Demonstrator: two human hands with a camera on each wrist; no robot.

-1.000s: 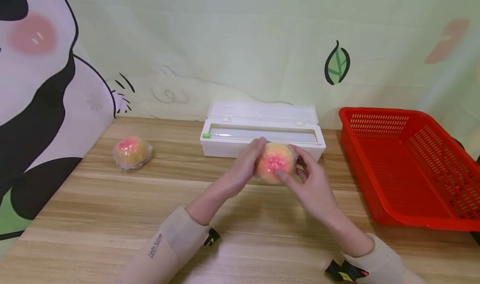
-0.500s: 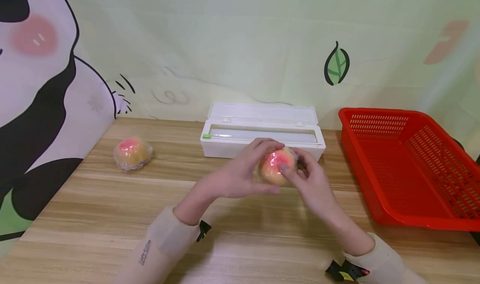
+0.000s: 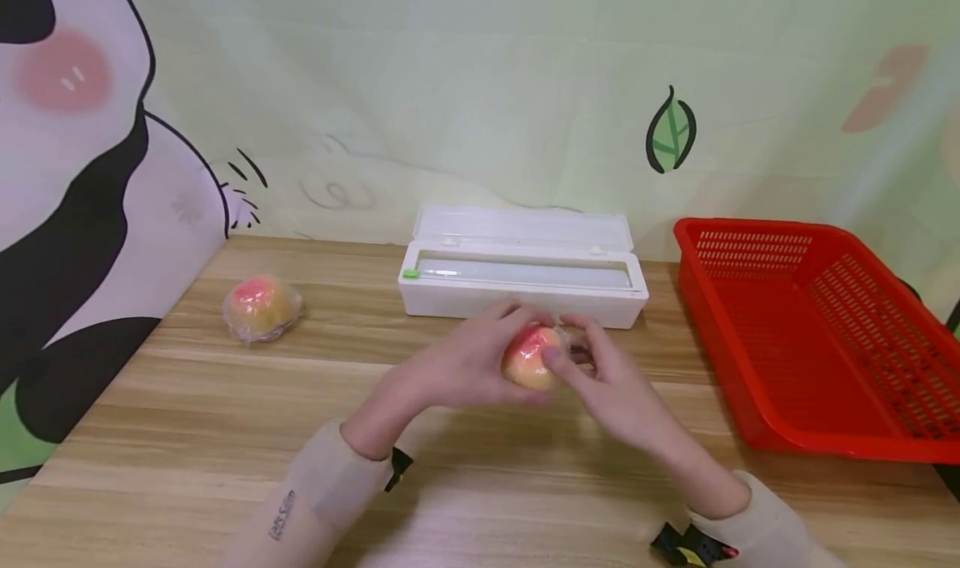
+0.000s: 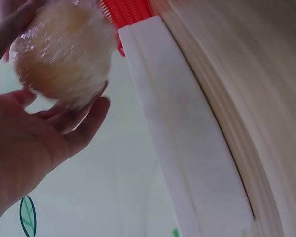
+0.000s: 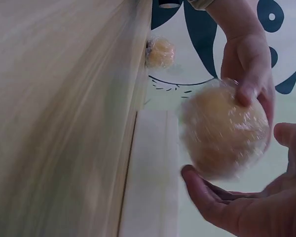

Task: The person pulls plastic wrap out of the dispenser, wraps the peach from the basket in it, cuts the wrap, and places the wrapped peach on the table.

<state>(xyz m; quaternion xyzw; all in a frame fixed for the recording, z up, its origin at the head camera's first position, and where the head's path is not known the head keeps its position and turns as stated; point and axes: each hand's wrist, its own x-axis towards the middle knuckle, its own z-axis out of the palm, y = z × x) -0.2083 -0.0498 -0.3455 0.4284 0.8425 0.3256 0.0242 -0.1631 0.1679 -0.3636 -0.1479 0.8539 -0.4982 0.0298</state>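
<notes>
A pink and yellow peach [image 3: 529,360] in crinkled clear cling film is held above the table between both hands. My left hand [image 3: 461,360] grips it from the left, thumb below and fingers over the far side. My right hand [image 3: 618,393] is at its right side, thumb at the front and fingers curled behind. In the right wrist view the film-covered underside [image 5: 224,131] shows, with the right fingertips [image 5: 190,175] at its lower edge. A second wrapped peach [image 3: 261,306] rests on the table at the left.
Behind the hands stands a white cling film dispenser [image 3: 525,301], lid raised, roll visible, with a green slider at its left end. A red plastic basket [image 3: 723,351] stands on the right. A printed cloth backdrop [image 3: 487,93] hangs behind the wooden table [image 3: 187,451].
The left hand has shifted from the peach's side to gripping it with thumb below. The held peach has turned and come slightly lower and to the left, both hands with it.
</notes>
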